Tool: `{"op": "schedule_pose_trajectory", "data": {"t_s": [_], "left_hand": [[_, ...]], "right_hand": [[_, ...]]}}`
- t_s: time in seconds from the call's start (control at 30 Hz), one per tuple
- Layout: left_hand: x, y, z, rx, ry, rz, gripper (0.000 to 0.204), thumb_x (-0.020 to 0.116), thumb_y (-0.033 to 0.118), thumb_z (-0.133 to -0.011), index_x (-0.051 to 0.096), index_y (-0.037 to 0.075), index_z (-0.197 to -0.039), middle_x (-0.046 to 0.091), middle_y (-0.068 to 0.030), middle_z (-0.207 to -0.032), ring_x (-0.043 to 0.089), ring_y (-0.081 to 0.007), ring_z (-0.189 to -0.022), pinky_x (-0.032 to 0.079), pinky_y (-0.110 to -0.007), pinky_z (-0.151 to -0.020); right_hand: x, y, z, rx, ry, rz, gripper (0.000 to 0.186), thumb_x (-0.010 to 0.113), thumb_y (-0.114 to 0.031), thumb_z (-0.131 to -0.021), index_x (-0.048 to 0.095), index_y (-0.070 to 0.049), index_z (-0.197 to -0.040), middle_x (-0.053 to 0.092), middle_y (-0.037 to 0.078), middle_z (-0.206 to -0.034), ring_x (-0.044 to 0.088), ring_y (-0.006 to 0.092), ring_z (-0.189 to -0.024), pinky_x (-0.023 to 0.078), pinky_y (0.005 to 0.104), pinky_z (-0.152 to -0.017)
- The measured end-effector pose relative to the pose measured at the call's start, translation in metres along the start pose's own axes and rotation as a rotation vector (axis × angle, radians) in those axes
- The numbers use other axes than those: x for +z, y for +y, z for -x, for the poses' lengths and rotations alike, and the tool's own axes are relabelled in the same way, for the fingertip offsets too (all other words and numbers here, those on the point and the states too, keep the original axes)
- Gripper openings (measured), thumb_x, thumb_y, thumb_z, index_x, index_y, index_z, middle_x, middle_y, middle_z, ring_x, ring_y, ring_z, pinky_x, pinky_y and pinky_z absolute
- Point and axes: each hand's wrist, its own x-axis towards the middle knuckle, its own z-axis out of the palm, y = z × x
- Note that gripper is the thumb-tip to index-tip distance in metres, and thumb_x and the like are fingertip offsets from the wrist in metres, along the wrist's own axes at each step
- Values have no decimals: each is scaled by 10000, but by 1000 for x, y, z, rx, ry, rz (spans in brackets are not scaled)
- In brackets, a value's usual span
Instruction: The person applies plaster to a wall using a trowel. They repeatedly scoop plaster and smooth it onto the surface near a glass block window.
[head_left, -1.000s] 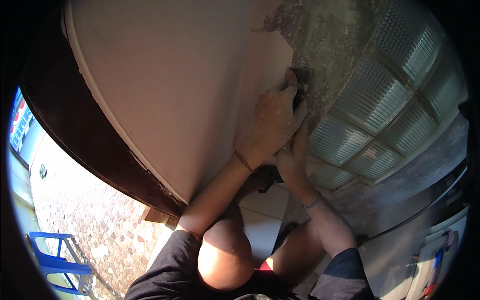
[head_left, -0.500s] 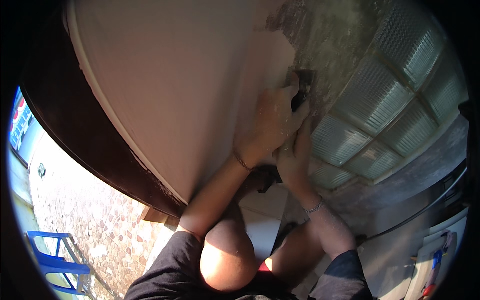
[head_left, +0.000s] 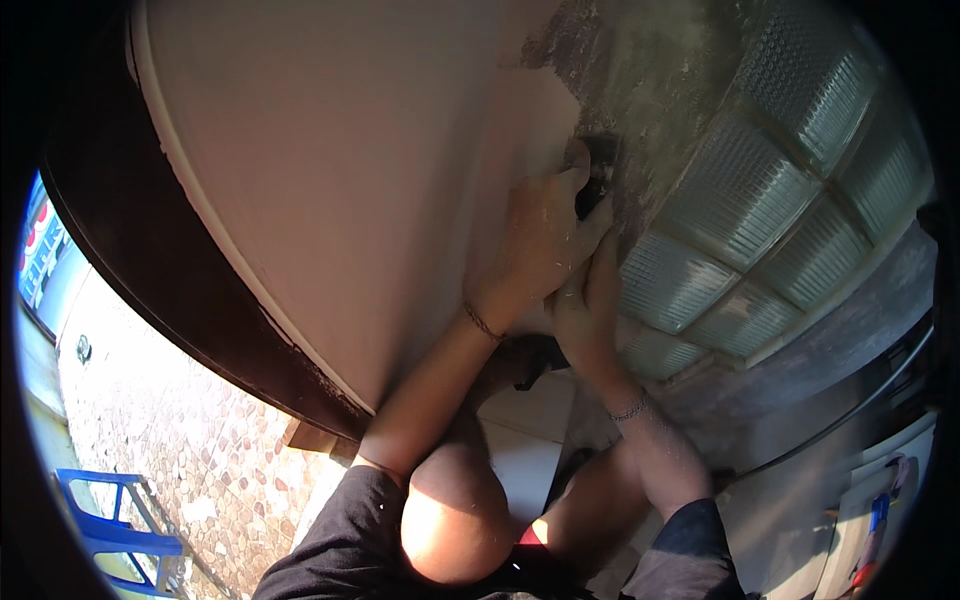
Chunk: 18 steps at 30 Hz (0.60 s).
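Pressing against a wall (head_left: 330,170), the left hand (head_left: 535,245) has its fingers curled tight around a small dark tool (head_left: 597,180), likely a scraper or sanding block, though its exact shape is hidden by the grip. The tool sits at the upper right of the hand, touching the wall right where smooth pale cream plaster ends and a rough, mottled grey-brown patch (head_left: 650,70) begins. The right hand (head_left: 590,305) lies just below and behind the left, its fingers fairly straight and close together, laid against the underside of the left hand; whether it grips anything cannot be told. Both hands are dusted with pale specks. A thin bracelet (head_left: 482,322) circles the left wrist, and a beaded one (head_left: 630,408) circles the right. The plastered surface is flat and matte, bending in the fisheye view, and it meets a dark brown, glossy frame (head_left: 150,270) along its left edge. To the right of the hands stands a panel of glass blocks (head_left: 740,200), square, ribbed and greenish, set in pale grout. Below, a bare knee (head_left: 455,510) catches sunlight between the forearms, with dark short sleeves at the lower edge. A pebble-patterned floor (head_left: 180,460) spreads at lower left, where part of a blue plastic chair (head_left: 110,520) shows.
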Motion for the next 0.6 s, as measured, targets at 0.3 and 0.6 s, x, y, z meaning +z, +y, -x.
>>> {"op": "schedule_pose_trajectory", "data": {"t_s": [0.3,0.6], "left_hand": [[-10,4,-2,-54,-128,-34,520,684,203,-842,567,-140,-1214,581,-285,-770,629,-351,-654,493,-396,-642],[-4,1,-1,-75,-61,35,544,702,194,-825,553,-140,-1228,563,-268,-717,604,-282,-588,500,-374,-612]], "right_hand": [[1,-6,1,44,-9,-9,376,401,-16,-979,384,77,-1343,600,267,-1099,632,386,-1021,485,408,-871],[-1,3,1,-13,6,113,245,396,-127,-1055,417,6,-1260,591,60,-826,524,58,-562,407,228,-463]]}}
